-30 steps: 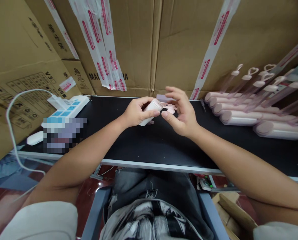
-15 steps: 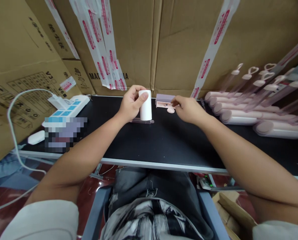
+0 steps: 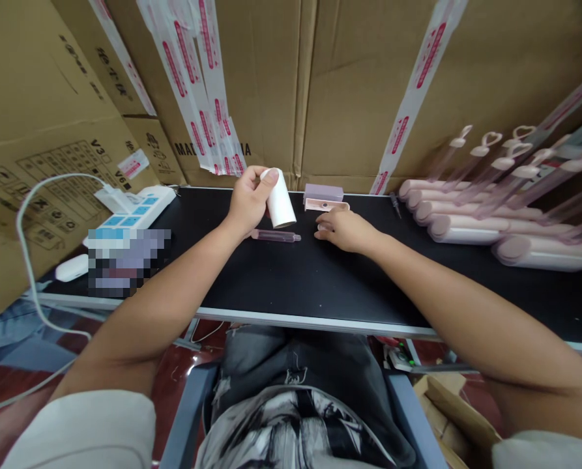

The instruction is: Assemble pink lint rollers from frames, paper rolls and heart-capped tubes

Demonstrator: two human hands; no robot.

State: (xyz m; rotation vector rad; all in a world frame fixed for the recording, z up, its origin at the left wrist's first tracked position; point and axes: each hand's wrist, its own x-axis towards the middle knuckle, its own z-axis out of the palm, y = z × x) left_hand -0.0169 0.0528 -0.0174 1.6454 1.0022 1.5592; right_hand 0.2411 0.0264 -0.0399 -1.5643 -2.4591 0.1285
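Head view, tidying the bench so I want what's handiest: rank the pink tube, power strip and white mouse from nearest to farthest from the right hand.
1. Pink tube, lying just left of the right hand.
2. Power strip, far left, toward the back.
3. White mouse, farthest left, toward the front.

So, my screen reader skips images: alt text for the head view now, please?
The left hand holds a white cylinder tilted above a black worktop; the right hand rests on it beside a pink tube.
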